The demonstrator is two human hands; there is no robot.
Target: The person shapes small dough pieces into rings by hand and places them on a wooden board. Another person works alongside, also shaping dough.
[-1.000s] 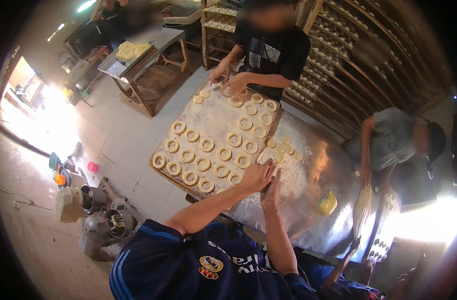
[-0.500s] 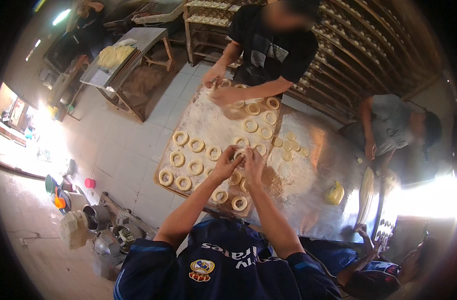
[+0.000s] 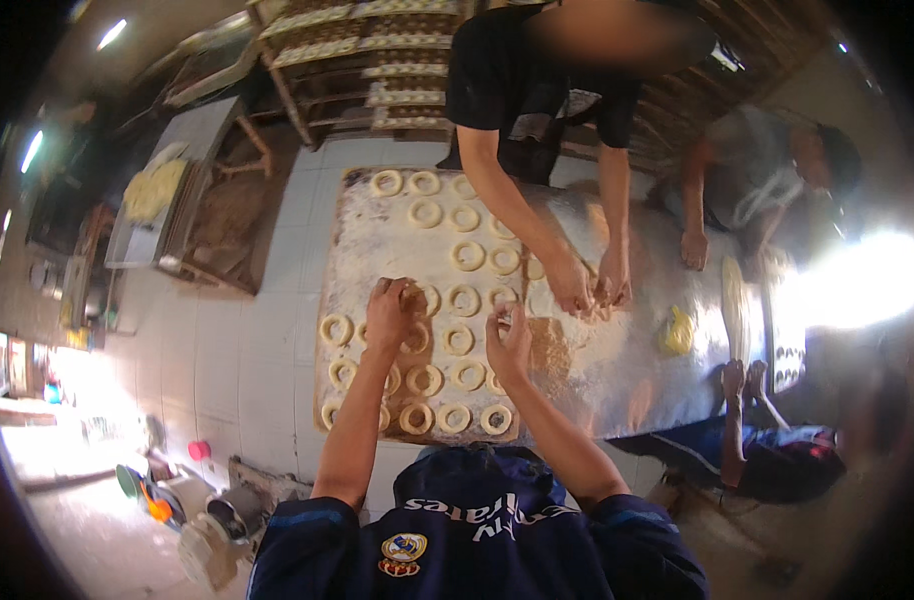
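Both my hands hover over a floured wooden board (image 3: 362,240) bearing rows of pale dough rings (image 3: 458,340). My left hand (image 3: 387,312) is bent closed at the left side, its fingertips beside the edge of a dough ring (image 3: 430,300); what lies under the fingers is hidden. Farther right, my right hand (image 3: 509,340) has its fingers curled in by another ring (image 3: 501,297). Something whitish shows at its fingertips, too small to name. Between the two hands a ring (image 3: 464,300) lies flat on the board.
Across the table a person in a black shirt (image 3: 537,120) works with both hands (image 3: 592,285) over the floured metal top. A yellow bag (image 3: 677,332) and a long dough strip (image 3: 734,300) lie right. Racks of trays (image 3: 407,70) stand behind; a side table (image 3: 157,225) stands left.
My hands have come apart from working together on one ring. The person opposite has moved their hands rightward, off the board to the metal top. The view has turned.
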